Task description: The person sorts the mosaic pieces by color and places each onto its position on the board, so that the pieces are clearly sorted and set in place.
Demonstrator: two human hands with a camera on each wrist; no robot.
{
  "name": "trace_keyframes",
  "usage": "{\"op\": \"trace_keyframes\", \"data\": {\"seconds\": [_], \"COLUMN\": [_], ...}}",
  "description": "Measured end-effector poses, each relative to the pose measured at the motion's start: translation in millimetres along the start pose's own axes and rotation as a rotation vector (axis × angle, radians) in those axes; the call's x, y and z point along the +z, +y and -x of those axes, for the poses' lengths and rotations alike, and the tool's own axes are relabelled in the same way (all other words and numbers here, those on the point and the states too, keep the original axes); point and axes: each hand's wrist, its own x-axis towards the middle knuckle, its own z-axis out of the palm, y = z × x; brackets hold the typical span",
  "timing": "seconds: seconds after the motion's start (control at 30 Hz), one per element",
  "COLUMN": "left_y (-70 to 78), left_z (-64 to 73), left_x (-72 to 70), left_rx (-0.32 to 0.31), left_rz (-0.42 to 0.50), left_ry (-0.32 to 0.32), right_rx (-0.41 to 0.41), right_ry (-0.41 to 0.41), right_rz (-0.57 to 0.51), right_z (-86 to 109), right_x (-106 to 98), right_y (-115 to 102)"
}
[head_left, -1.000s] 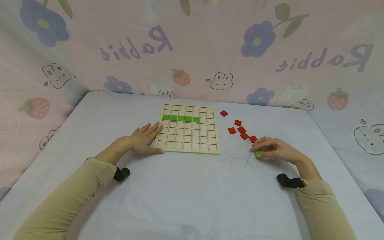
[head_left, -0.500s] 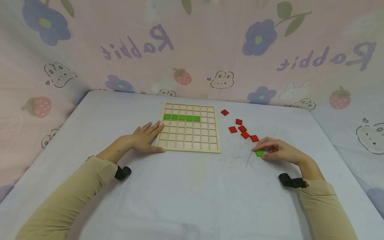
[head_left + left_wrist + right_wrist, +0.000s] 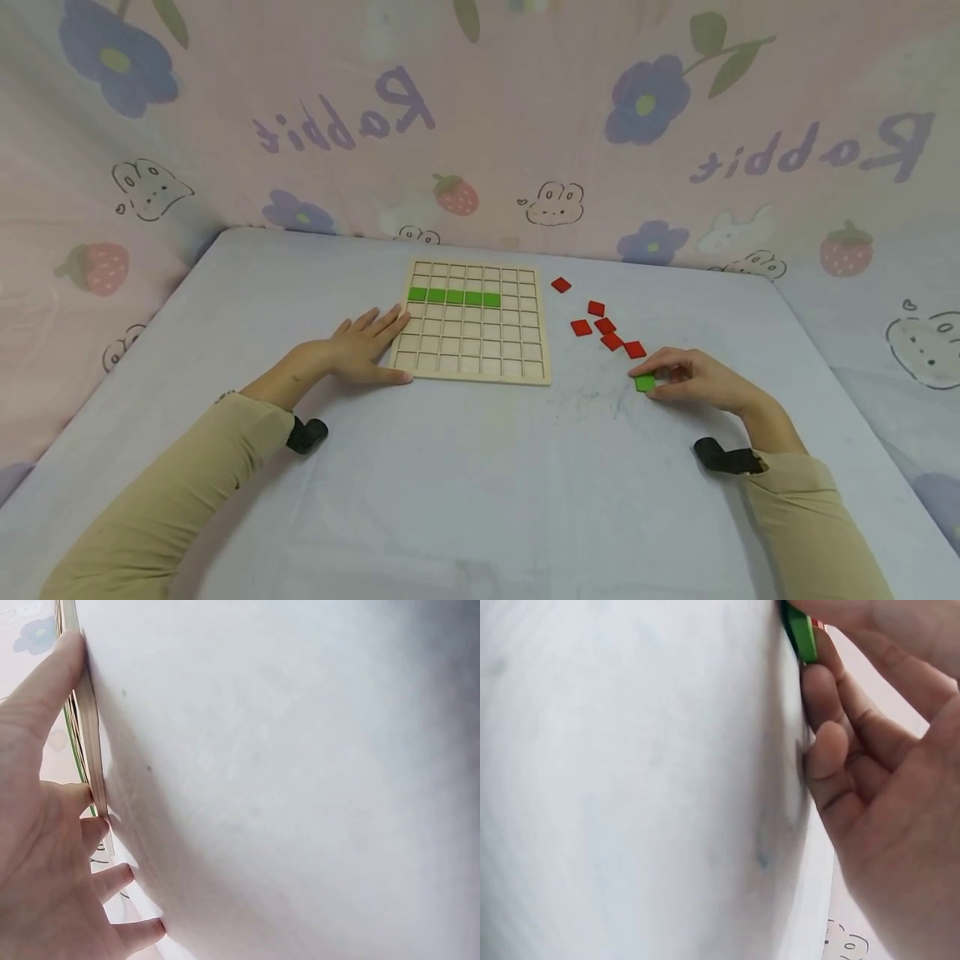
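Observation:
A pale wooden grid board (image 3: 471, 343) lies on the table, with several green square tiles (image 3: 454, 297) side by side in one row, starting at its left edge. My left hand (image 3: 362, 350) rests at the board's left side, fingers spread, thumb and fingertips on the frame; the left wrist view shows the board's edge (image 3: 91, 742) under them. On the right, my right hand (image 3: 693, 379) pinches a loose green tile (image 3: 644, 382) between thumb and fingers, close over the table. The left wrist view and right wrist view show each palm from the side; the tile (image 3: 802, 634) is partly hidden there.
Several red square tiles (image 3: 604, 326) lie scattered between the board and my right hand, the nearest red tile (image 3: 634, 350) right beside my fingertips. Behind the white-covered table (image 3: 480, 500) hangs a printed cloth (image 3: 495, 125). A black wrist device (image 3: 306, 435) hangs below my left sleeve.
My right fingers have shifted slightly around the green tile, so more of it shows than a second ago. My left hand, the board and the red tiles stay in place.

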Motion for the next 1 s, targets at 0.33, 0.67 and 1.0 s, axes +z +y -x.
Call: {"op": "trace_keyframes", "data": {"seconds": [0.33, 0.67, 1.0], "left_y": [-1.6, -2.5, -2.9], "left_z": [-0.7, -2.1, -2.7], "left_x": [1.2, 1.7, 2.6], "left_rx": [0.001, 0.004, 0.002], "left_rz": [0.001, -0.011, -0.004], "left_ry": [0.004, 0.010, 0.014], "right_rx": [0.016, 0.039, 0.004], "right_ry": [0.021, 0.083, 0.117], "right_rz": [-0.009, -0.011, -0.012], "right_z": [-2.8, -16.7, -28.5], "right_x": [3, 5, 9], "right_y": [-3, -10, -17]}}
